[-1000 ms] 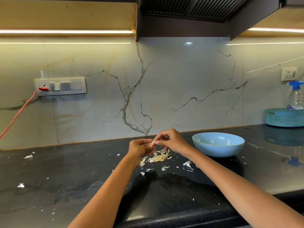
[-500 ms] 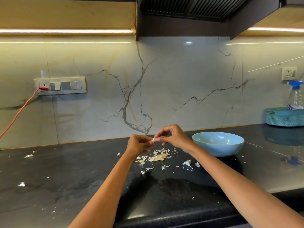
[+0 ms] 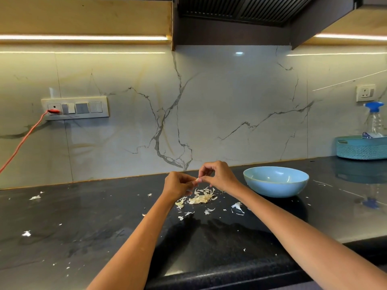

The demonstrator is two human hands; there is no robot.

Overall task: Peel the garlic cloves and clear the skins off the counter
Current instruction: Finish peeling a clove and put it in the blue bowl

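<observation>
Left hand (image 3: 178,185): raised above the counter (image 3: 104,237), fingers curled round a garlic clove (image 3: 196,179), of which only a small pale tip shows between the two hands.

Right hand (image 3: 219,175): level with the left and touching it at the fingertips, thumb and forefinger pinched together on the exposed tip of the clove; whether they hold skin or flesh cannot be told at this size.

Garlic clove: held in the air between the hands, above the pile of skins, clear of the counter.

Pile of skins (image 3: 200,197): loose cream-coloured flakes heaped on the dark counter directly below the hands, with smaller scraps strewn in front of it — one larger white curl (image 3: 237,207) lies to the right, near the right forearm.

Stray skin bits (image 3: 35,197): scattered well apart on the left of the counter, some at the front left too.

Blue bowl (image 3: 276,181): upright on the counter, just right of the right hand; its contents are not visible from here.

Teal basket (image 3: 361,147): far right against the wall, holding a spray bottle (image 3: 376,120) with a blue head.

Switch panel (image 3: 75,108): on the marble wall at left — an orange cord (image 3: 23,141) plugged into it.
</observation>
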